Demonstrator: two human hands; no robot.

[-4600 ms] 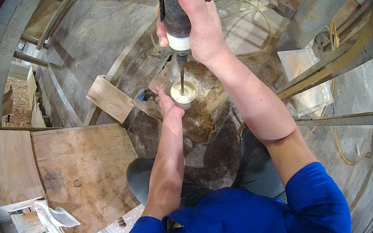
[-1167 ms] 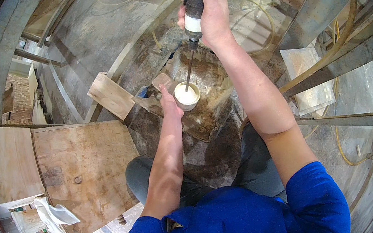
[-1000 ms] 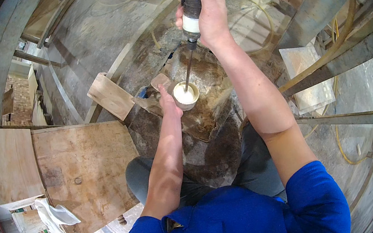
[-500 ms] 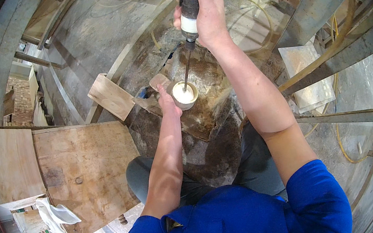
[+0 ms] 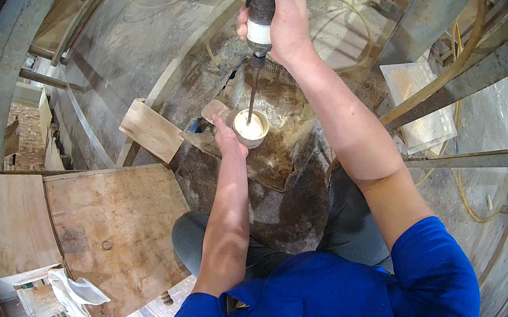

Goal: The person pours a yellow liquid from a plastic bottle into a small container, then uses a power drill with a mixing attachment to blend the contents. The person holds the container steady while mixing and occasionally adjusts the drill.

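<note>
My right hand point(image 5: 291, 28) is wrapped round the dark body of a handheld power tool point(image 5: 260, 10) with a white band. From its lower end a long thin shaft point(image 5: 253, 91) slants down, its tip inside a small round cup-like piece point(image 5: 262, 137). That piece has a thick pale rim and a brightly lit, whitish hollow. My left hand point(image 5: 228, 141) grips it from the left side, most of the fingers hidden. A flat rounded tab point(image 5: 215, 109) sticks out above my left fingertips; whether it is joined to the cup, I cannot tell.
Stained brown sheeting point(image 5: 286, 160) lies beneath my hands. A wooden block point(image 5: 151, 130) and a broad wooden board point(image 5: 120, 240) with white cloth point(image 5: 79, 290) are on the left. Pale panels point(image 5: 419, 105), metal frame bars point(image 5: 479, 161) and a yellowish hose point(image 5: 449, 84) are on the right.
The cup-like piece and the shaft's tip have shifted very slightly left and up. The tool's body has moved a touch to the right. Both hands keep their grips.
</note>
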